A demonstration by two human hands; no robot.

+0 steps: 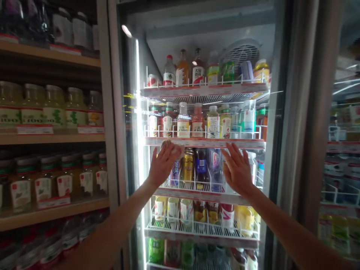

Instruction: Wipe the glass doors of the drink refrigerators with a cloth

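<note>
My left hand (pixel 161 163) presses a pale, crumpled cloth (pixel 177 150) against the glass door (pixel 208 28) of a lit drinks fridge. The cloth shows past the fingertips; the rest of it is under the hand. At about the same height to the right, my right hand (pixel 237 170) lies against the glass with its fingers spread and nothing in it. Behind the glass, between the two hands, stand a gold can (pixel 188 165) and a dark bottle with a blue label (pixel 201 165).
Wire-fronted fridge shelves (pixel 205 142) hold several rows of bottles and cans. On the left, wooden shelves (pixel 50 138) carry jars and bottles. A metal door frame (pixel 302 131) runs down the right side, with another stocked cooler (pixel 340 150) beyond it.
</note>
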